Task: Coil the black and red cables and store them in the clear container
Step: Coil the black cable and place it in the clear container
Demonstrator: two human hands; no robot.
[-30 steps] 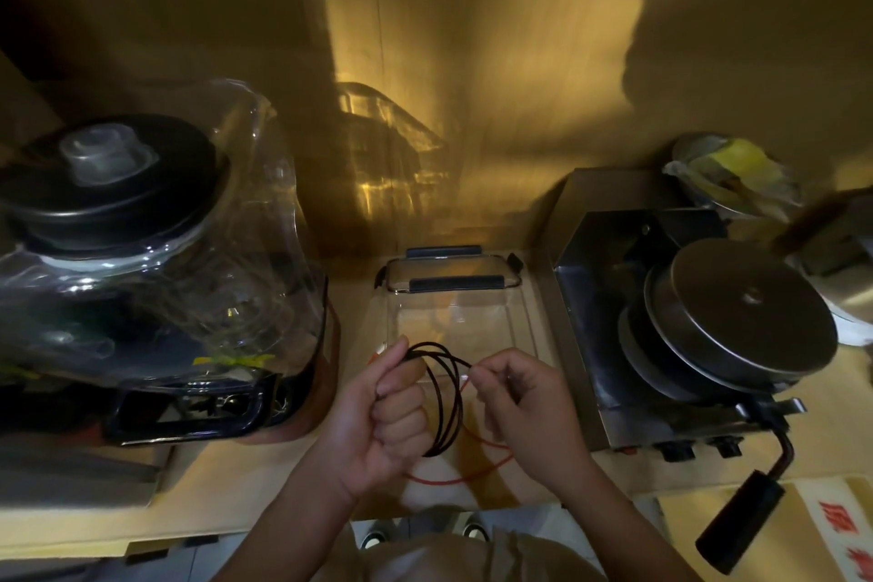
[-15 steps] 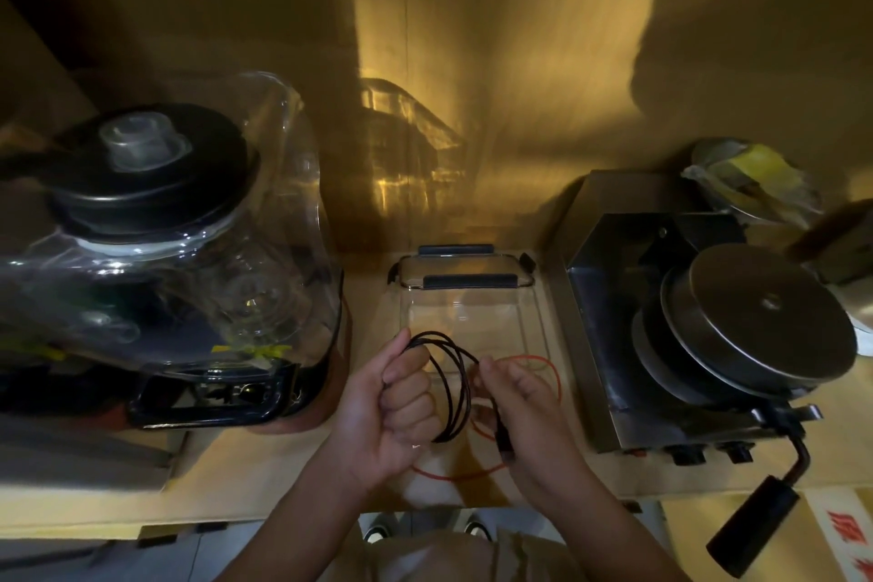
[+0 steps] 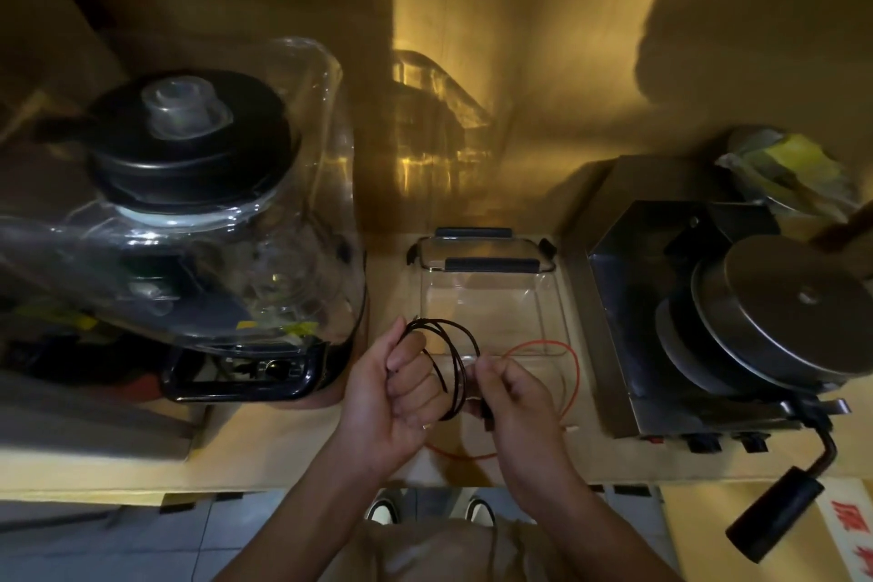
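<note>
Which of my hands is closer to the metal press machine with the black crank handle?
Right. Your right hand is just left of the press machine, holding the black cable's end. Your left hand grips the coil farther left, toward the blender.

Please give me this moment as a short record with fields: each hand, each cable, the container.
left hand: grips the loops of the black cable
right hand: pinches the black cable's end
red cable: loose, uncoiled, lying on the counter and over the container's near edge
clear container: open, behind the hands, no coil inside
</note>
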